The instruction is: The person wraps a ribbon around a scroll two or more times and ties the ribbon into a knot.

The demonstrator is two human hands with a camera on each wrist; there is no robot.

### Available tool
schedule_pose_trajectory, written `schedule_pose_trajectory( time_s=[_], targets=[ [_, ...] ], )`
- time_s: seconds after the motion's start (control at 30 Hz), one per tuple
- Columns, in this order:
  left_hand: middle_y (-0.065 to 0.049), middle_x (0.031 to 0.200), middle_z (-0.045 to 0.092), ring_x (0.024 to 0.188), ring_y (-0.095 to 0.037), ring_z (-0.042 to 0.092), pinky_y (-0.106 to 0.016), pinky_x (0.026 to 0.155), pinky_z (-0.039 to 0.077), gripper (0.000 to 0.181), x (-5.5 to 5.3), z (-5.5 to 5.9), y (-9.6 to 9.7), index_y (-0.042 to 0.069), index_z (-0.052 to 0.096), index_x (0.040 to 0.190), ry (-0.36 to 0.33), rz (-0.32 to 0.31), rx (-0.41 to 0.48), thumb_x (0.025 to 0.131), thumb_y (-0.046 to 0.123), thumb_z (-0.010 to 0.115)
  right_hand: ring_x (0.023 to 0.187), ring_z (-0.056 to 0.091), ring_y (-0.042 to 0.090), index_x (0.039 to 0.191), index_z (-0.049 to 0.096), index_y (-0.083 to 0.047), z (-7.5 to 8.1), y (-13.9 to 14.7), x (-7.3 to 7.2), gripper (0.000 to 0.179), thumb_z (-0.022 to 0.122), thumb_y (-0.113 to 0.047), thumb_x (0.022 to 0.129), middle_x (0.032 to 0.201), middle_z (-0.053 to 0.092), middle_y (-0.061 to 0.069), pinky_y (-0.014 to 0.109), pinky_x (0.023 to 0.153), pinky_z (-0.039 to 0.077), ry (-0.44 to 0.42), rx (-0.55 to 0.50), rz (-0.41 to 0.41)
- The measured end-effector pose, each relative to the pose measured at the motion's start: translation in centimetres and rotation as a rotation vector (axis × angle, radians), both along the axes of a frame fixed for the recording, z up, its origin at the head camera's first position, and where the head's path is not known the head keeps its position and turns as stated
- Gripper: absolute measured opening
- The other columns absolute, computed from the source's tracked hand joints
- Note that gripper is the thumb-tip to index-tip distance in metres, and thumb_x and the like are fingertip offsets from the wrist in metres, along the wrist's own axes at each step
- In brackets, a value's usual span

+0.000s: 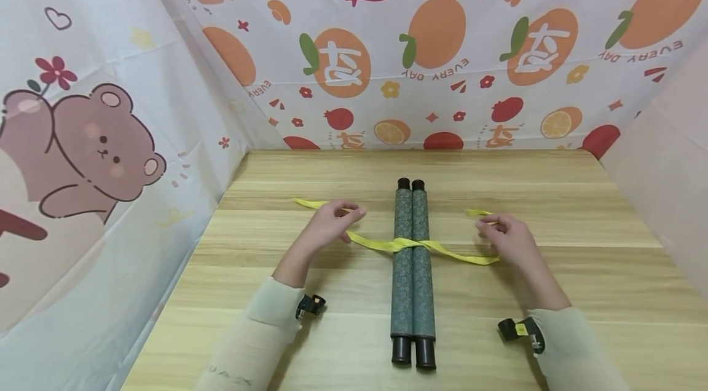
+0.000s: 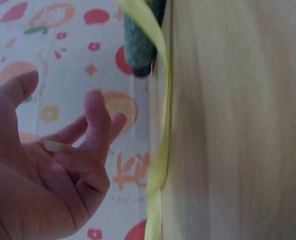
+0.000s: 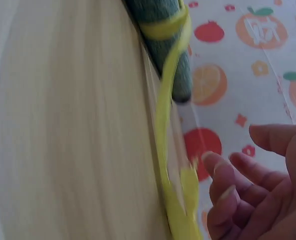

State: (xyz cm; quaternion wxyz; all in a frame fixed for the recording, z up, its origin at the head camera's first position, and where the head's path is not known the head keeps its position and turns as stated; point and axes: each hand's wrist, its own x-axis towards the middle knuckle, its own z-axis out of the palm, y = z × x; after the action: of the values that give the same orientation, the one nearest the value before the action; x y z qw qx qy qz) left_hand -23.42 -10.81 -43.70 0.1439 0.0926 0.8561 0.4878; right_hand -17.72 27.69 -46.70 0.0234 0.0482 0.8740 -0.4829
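Note:
Two green patterned scrolls (image 1: 403,292) with dark end knobs lie side by side on the table. A yellow ribbon (image 1: 437,246) is crossed over their middle, and its two ends trail out to the left and right. My left hand (image 1: 330,223) hovers by the ribbon's left part, fingers loosely bent and thumb apart. In the left wrist view nothing is between the fingers (image 2: 97,120), and the ribbon (image 2: 160,170) runs past them. My right hand (image 1: 510,237) is above the ribbon's right end. Its fingers (image 3: 225,185) are relaxed beside the ribbon (image 3: 164,115), gripping nothing.
The wooden table (image 1: 343,342) reaches back to a fruit-print cloth (image 1: 398,102). A bear-print cloth (image 1: 182,96) hangs on the left and a pale cloth (image 1: 658,194) on the right. Small dark camera mounts (image 1: 310,305) sit on both wrists.

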Motion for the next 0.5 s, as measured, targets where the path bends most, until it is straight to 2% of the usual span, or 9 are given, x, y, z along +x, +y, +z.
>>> schedule_pose_trajectory(
  time_s=[0.07, 0.3, 0.37, 0.5],
  targets=[
    [-0.011, 0.118, 0.066, 0.068, -0.034, 0.07, -0.037, 0.081, 0.052, 0.053, 0.2, 0.0, 0.8, 0.01, 0.058, 0.134, -0.012, -0.039, 0.01, 0.096, 0.047, 0.06, 0.062, 0.062, 0.021, 0.127, 0.059, 0.0, -0.3, -1.0, -0.2, 0.045, 0.06, -0.035, 0.098, 0.105, 0.069, 0.022, 0.03, 0.056, 0.052, -0.004, -0.011, 0.054],
    [-0.009, 0.12, 0.063, 0.067, -0.034, 0.07, -0.037, 0.049, 0.046, 0.047, 0.7, 0.1, 2.8, 0.012, 0.061, 0.128, -0.065, -0.165, 0.065, 0.095, 0.045, 0.062, 0.059, 0.059, 0.023, 0.127, 0.06, -0.003, -0.6, -4.3, -0.7, 0.041, 0.065, -0.029, 0.096, 0.1, 0.069, 0.016, 0.034, 0.053, 0.05, -0.025, -0.023, 0.225],
    [-0.009, 0.119, 0.062, 0.067, -0.033, 0.07, -0.037, 0.049, 0.049, 0.04, 0.8, -0.2, 3.3, 0.013, 0.062, 0.123, -0.077, -0.202, 0.068, 0.095, 0.043, 0.062, 0.064, 0.059, 0.022, 0.126, 0.06, -0.004, -0.8, -4.9, -0.7, 0.04, 0.066, -0.029, 0.095, 0.101, 0.068, 0.014, 0.034, 0.055, 0.052, -0.034, -0.017, 0.257],
    [-0.01, 0.111, 0.063, 0.065, -0.031, 0.069, -0.04, 0.057, 0.056, 0.032, 1.0, -0.8, 4.2, 0.012, 0.065, 0.113, -0.091, -0.265, 0.056, 0.095, 0.039, 0.065, 0.071, 0.061, 0.02, 0.124, 0.062, -0.006, -1.0, -5.8, -0.7, 0.039, 0.069, -0.029, 0.093, 0.096, 0.068, 0.01, 0.033, 0.057, 0.052, -0.032, 0.004, 0.308]
  ],
)
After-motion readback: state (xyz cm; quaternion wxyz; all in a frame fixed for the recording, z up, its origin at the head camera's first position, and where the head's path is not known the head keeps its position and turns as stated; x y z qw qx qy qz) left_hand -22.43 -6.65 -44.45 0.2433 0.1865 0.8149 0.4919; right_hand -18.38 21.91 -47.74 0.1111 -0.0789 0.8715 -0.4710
